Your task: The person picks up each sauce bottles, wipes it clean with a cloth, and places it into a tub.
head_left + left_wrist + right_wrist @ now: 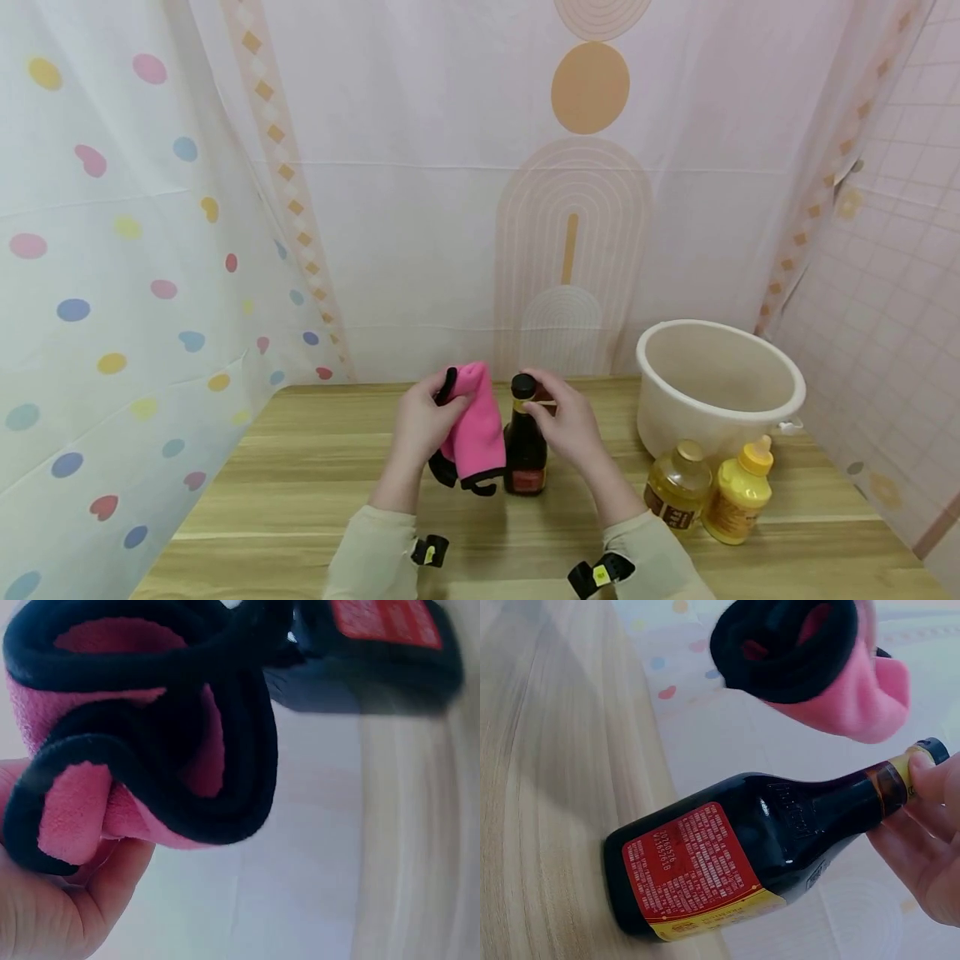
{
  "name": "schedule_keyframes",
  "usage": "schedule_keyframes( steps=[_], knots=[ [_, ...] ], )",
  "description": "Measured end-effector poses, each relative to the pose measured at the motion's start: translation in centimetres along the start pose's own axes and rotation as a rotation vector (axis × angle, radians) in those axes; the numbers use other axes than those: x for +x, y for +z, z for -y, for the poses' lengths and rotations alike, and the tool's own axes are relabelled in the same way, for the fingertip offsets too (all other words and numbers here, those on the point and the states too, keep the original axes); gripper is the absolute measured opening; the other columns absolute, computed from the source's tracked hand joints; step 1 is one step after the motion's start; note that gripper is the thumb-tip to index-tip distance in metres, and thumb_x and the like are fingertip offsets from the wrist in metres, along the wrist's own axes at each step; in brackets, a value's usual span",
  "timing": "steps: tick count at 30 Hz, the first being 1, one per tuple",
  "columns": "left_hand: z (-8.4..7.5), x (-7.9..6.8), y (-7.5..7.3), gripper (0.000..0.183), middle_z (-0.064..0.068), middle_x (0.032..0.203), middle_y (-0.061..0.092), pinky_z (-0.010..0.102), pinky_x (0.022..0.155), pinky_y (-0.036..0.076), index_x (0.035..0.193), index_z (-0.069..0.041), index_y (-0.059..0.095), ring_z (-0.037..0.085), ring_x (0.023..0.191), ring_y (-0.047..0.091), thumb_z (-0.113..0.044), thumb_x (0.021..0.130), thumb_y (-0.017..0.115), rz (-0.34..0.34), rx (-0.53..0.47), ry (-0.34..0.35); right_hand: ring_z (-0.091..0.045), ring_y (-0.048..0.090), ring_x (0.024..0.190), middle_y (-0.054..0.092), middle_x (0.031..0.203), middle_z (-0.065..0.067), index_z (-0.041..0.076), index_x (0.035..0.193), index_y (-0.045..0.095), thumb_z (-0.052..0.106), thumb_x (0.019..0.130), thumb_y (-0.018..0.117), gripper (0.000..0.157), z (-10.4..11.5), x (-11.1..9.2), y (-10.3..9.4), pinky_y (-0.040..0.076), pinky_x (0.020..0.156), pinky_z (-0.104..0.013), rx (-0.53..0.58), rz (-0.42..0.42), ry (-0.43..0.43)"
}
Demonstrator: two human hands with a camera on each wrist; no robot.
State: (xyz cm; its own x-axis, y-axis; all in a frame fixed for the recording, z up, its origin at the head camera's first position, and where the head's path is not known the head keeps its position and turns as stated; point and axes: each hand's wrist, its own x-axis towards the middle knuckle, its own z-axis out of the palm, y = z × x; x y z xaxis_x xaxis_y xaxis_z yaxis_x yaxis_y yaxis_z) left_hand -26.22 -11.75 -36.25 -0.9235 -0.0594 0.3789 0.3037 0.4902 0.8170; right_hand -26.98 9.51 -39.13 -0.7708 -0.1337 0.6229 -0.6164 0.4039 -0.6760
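Observation:
My left hand [423, 423] grips a folded pink cloth [480, 437] with thick black edging, its thumb pressed on the front. Seen from the left wrist, the cloth [131, 802] curls into loose folds with the black trim facing the camera. Just to its right, a dark glass sauce bottle [527, 454] stands upright at the table. The fingers and thumb of my right hand [572, 425] pinch the bottle's neck, below its black cap. A red and yellow label [690, 862] covers the lower bottle in the right wrist view. The cloth hangs close beside the bottle.
A cream bucket [656, 421] stands at the right of the wooden table [300, 483]. In front of it are a bottle of golden liquid [681, 483] and a yellow squeeze bottle [738, 500]. Patterned curtains [420, 233] enclose the back and sides.

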Motion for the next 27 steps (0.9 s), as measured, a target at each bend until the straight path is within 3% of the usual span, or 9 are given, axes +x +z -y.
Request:
schedule_keyframes(
  steps=[3, 9, 14, 27],
  knots=[
    [-0.8, 0.0, 0.5, 0.028, 0.014, 0.103, 0.071, 0.040, 0.074, 0.054, 0.109, -0.007, 0.074, 0.026, 0.088, 0.064, -0.016, 0.083, 0.079, 0.007, -0.061, 0.017, -0.028, 0.066, 0.096, 0.067, 0.111, -0.014, 0.002, 0.129, 0.061, -0.011, 0.085, 0.070, 0.046, 0.0, 0.0, -0.1, 0.056, 0.080, -0.033, 0.035, 0.036, 0.002],
    [-1.1, -0.1, 2.0, 0.026, 0.015, 0.102, 0.071, 0.042, 0.077, 0.055, 0.108, -0.005, 0.074, 0.027, 0.090, 0.065, -0.014, 0.083, 0.078, 0.024, -0.092, 0.057, -0.029, 0.065, 0.099, 0.067, 0.113, -0.014, 0.004, 0.131, 0.059, -0.009, 0.087, 0.068, 0.047, 0.0, 0.0, -0.1, 0.056, 0.082, -0.035, 0.063, 0.068, 0.017],
    [-0.5, -0.5, 2.8, 0.023, 0.013, 0.099, 0.071, 0.041, 0.076, 0.055, 0.105, -0.004, 0.074, 0.025, 0.086, 0.064, -0.010, 0.082, 0.077, 0.026, -0.094, 0.049, -0.027, 0.065, 0.101, 0.066, 0.117, -0.012, 0.007, 0.132, 0.060, -0.007, 0.088, 0.068, 0.047, 0.0, -0.1, -0.1, 0.056, 0.083, -0.035, 0.064, 0.082, 0.030],
    [1.6, -1.1, 3.9, 0.017, 0.012, 0.095, 0.071, 0.039, 0.070, 0.055, 0.100, -0.005, 0.073, 0.021, 0.079, 0.064, -0.009, 0.085, 0.077, 0.126, -0.006, 0.040, -0.028, 0.064, 0.102, 0.065, 0.120, -0.012, 0.005, 0.133, 0.059, -0.008, 0.088, 0.068, 0.048, 0.1, -0.1, -0.1, 0.055, 0.084, -0.038, 0.033, 0.077, 0.014]
  ],
)
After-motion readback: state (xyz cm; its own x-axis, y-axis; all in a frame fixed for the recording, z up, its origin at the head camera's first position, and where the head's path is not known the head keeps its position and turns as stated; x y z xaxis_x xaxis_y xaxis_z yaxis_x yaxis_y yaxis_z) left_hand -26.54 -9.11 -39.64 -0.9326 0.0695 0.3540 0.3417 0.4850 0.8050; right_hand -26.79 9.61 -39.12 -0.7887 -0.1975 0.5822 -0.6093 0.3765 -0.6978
